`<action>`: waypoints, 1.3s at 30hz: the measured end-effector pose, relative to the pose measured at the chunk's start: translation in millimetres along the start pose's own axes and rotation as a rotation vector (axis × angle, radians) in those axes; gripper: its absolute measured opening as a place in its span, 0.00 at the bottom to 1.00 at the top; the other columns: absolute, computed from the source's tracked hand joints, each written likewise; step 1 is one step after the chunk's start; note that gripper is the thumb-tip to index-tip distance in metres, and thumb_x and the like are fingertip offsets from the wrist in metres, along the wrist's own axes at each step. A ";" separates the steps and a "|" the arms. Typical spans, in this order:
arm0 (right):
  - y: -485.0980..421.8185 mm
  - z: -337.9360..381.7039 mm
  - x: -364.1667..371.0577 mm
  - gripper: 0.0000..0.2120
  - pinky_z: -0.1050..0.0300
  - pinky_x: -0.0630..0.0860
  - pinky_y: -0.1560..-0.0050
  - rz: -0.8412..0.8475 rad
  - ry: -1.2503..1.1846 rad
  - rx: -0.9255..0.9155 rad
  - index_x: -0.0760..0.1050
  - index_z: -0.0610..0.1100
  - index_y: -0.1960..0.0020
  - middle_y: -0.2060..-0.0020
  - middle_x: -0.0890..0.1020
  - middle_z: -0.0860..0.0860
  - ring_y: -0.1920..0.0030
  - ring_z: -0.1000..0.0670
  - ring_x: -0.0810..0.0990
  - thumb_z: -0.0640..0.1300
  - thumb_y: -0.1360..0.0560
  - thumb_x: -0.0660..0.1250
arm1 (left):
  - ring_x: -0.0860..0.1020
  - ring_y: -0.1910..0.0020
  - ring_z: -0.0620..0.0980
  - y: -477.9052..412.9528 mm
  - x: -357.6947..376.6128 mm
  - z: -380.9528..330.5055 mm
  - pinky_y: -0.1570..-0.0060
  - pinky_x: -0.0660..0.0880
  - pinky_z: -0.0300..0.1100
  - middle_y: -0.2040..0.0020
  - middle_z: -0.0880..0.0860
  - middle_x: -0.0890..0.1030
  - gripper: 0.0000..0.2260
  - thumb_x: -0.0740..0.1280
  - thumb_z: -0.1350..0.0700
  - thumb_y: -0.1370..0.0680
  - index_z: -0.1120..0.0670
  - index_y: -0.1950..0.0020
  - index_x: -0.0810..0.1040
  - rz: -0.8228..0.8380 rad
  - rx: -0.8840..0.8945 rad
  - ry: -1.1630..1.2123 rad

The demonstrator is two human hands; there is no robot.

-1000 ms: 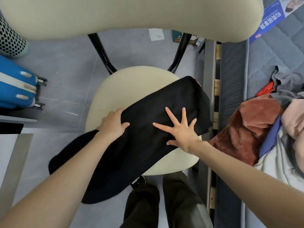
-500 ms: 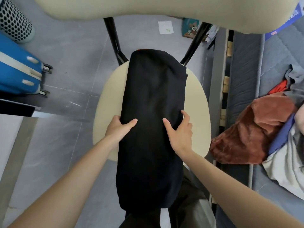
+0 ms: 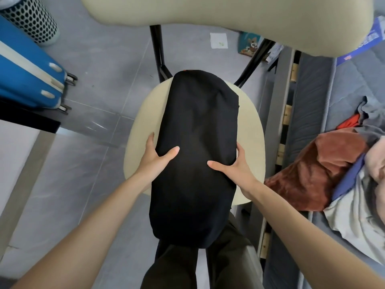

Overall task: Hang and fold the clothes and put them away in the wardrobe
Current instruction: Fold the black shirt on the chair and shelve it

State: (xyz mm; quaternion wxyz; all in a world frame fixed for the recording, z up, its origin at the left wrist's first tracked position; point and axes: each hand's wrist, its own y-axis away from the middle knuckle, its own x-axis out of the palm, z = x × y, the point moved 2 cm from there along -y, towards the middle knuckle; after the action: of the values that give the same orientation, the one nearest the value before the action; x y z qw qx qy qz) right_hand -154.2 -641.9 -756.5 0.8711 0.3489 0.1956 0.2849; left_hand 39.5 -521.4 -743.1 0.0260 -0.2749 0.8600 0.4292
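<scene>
The folded black garment is lying on the cream chair seat, its long axis running 12 to 6 o'clock, the near end hanging off the seat's front edge. The left hand is gripping its 9 o'clock edge and the right hand its 3 o'clock edge, thumbs on top, fingers curling around the sides.

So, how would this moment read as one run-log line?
stage: folding | black garment: lengthwise on chair seat, near end overhanging | left hand: grips left edge | right hand: grips right edge
</scene>
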 end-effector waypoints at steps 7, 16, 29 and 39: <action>64.6 40.9 -26.9 0.59 0.53 0.67 0.30 0.182 0.062 -0.169 0.39 0.62 0.25 0.35 0.62 0.68 0.34 0.59 0.69 0.42 0.37 0.80 | 0.62 0.37 0.23 73.6 -33.6 -38.6 0.39 0.63 0.23 0.31 0.29 0.58 0.50 0.77 0.64 0.32 0.32 0.25 0.51 0.353 0.340 -0.224; 139.4 101.6 -41.4 0.42 0.67 0.69 0.36 0.217 0.523 -0.446 0.65 0.57 0.30 0.35 0.71 0.58 0.37 0.57 0.72 0.41 0.38 0.81 | 0.73 0.36 0.55 143.1 -56.1 -86.2 0.38 0.70 0.48 0.35 0.53 0.75 0.44 0.80 0.54 0.36 0.42 0.26 0.61 -0.007 0.465 -0.689; 185.8 174.8 -69.4 0.15 0.61 0.74 0.45 0.422 0.798 -0.275 0.77 0.62 0.48 0.52 0.82 0.65 0.46 0.58 0.79 0.53 0.32 0.76 | 0.78 0.55 0.39 186.4 -81.0 -124.5 0.60 0.74 0.34 0.55 0.40 0.81 0.18 0.78 0.43 0.35 0.47 0.50 0.79 0.226 0.271 -0.656; 85.9 137.5 -77.5 0.20 0.45 0.78 0.41 0.519 0.789 0.115 0.80 0.48 0.43 0.50 0.85 0.51 0.48 0.48 0.84 0.52 0.32 0.77 | 0.76 0.53 0.42 95.8 -40.1 -109.8 0.63 0.74 0.34 0.49 0.46 0.79 0.22 0.76 0.43 0.33 0.51 0.43 0.78 0.412 0.008 -0.604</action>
State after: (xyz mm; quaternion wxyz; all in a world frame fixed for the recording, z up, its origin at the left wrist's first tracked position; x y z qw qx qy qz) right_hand -169.9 -708.2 -590.2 0.6096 0.2993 0.4333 0.5926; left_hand 47.0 -539.9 -593.3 0.1928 0.0435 0.8525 0.4839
